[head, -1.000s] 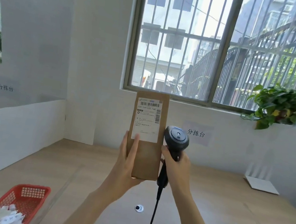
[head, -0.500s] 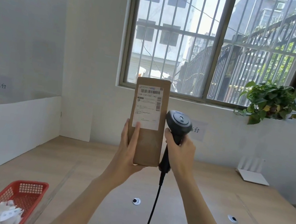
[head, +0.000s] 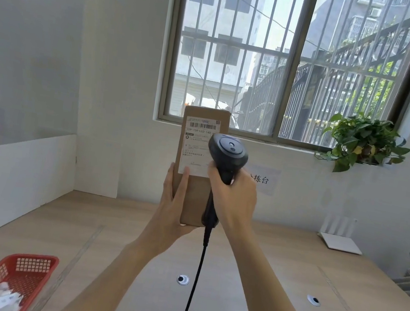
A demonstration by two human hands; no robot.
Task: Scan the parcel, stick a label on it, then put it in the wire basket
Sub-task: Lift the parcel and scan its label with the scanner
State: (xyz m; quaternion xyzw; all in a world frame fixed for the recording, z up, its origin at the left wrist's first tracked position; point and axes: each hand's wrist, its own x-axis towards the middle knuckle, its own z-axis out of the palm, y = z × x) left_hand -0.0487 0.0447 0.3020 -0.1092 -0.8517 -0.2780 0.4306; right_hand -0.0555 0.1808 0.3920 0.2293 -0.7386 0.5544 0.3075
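A tall brown cardboard parcel [head: 193, 201] stands upright in the air above the desk, with my left hand [head: 172, 203] gripping its lower part. A white shipping label [head: 196, 143] with a barcode covers its upper front. My right hand [head: 234, 202] holds a black corded barcode scanner [head: 228, 153] by the handle. The scanner's head overlaps the right side of the label and hides part of it. Its cable [head: 194, 281] hangs down toward me. No wire basket is clearly in view.
A red plastic basket [head: 21, 271] with white paper slips sits at the desk's near left. A white router [head: 340, 242] stands at the back right, a potted plant [head: 363, 141] on the sill. Two grommets [head: 182, 280] dot the wooden desk [head: 285, 287]. A white partition [head: 8, 179] borders the left.
My right hand has moved the scanner left, from beside the parcel to in front of its label. The parcel stays upright in my left hand.
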